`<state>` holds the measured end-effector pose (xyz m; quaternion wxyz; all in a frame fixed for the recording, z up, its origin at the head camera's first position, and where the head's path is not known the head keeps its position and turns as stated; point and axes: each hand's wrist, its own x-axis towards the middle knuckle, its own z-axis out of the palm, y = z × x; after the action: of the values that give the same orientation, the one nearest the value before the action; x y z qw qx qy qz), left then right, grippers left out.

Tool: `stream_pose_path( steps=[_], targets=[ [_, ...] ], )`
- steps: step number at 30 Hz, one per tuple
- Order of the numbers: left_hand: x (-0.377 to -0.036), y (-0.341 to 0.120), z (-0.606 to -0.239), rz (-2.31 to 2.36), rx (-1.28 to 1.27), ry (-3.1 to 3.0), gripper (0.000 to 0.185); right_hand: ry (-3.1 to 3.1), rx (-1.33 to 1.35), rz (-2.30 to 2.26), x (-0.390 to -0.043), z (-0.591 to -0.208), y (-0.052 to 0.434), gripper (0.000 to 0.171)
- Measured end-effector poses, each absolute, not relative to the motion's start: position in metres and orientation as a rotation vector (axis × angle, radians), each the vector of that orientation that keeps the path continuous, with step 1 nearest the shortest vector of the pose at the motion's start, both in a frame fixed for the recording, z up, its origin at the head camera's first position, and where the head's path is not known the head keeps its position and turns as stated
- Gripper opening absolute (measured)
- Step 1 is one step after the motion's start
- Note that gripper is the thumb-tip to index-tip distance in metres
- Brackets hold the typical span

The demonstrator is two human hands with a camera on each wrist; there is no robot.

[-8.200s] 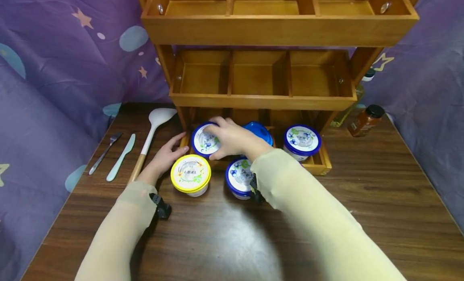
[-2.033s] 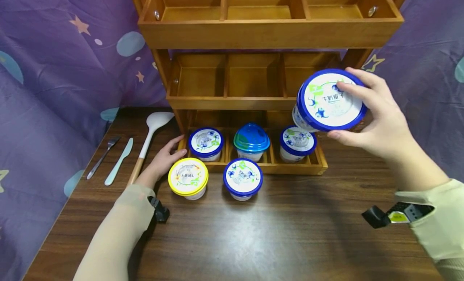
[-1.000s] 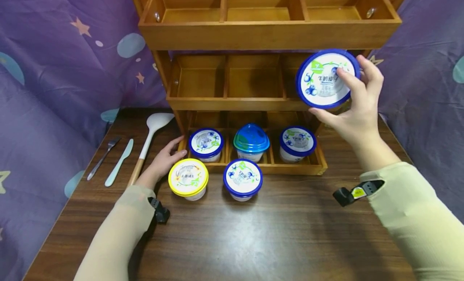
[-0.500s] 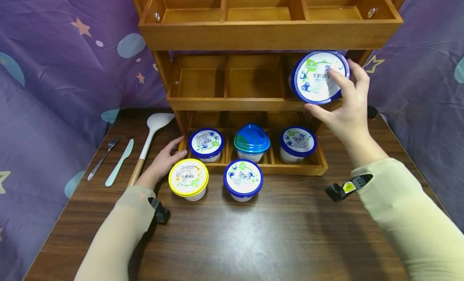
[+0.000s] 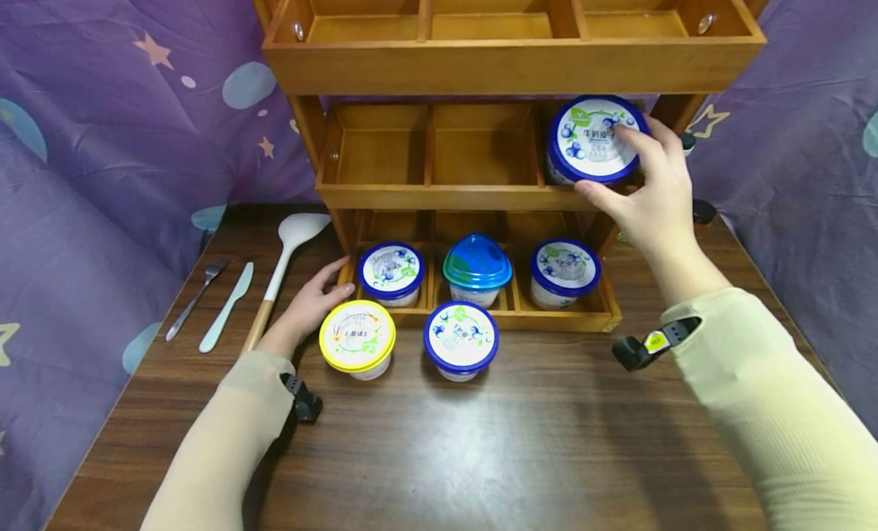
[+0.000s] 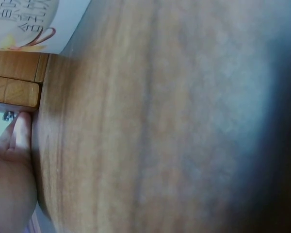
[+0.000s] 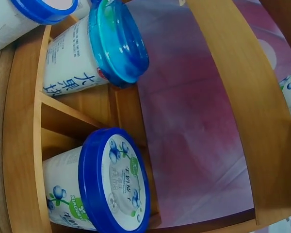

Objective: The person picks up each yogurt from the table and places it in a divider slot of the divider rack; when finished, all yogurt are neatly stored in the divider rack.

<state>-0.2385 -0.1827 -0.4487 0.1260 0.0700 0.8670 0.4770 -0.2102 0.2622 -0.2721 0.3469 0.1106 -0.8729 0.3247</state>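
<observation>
On the middle shelf of the rack (image 5: 480,192), in its right compartment, sits the cup (image 5: 595,140) that the right hand (image 5: 652,192) holds, thumb under the near edge of the blue lid and fingers curled over the far side. Two seconds ago that cup was out in the air to the right of the rack, tilted toward the camera; half a second ago it was at the mouth of the compartment. Now it has gone in and stands nearly level, so the placing looks all but finished, though the fingers have not let go. The left hand (image 5: 312,302) has not moved over these frames: it lies flat on the table (image 5: 480,455) with relaxed fingers against the rack's lower left corner, gripping nothing; the left wrist view shows only fingertips beside the wood.

The top shelf's three compartments hold nothing that I can see, and the middle shelf's left and centre compartments are likewise bare. The bottom tray holds three cups: a blue-lidded one at the left (image 5: 391,272), a domed teal-lidded one in the centre (image 5: 476,268), a blue-lidded one at the right (image 5: 565,270). Two more stand on the table just before the tray, a yellow-lidded cup (image 5: 357,338) and a blue-lidded cup (image 5: 460,339). A spatula (image 5: 284,260), knife (image 5: 226,302) and fork (image 5: 195,291) lie to the left.
</observation>
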Motion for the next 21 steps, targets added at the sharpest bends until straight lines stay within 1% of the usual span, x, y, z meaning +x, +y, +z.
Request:
stream_pose_path(
  steps=[10,21],
  targets=[
    [-0.238,-0.182,-0.447,1.387,0.194,2.523,0.069,-2.396,0.161,0.882,-0.208,-0.259,0.263,0.074],
    [-0.238,-0.183,-0.448,1.39,0.199,2.528,0.069,-2.453,0.186,0.872,-0.209,-0.254,0.268,0.077]
  ],
)
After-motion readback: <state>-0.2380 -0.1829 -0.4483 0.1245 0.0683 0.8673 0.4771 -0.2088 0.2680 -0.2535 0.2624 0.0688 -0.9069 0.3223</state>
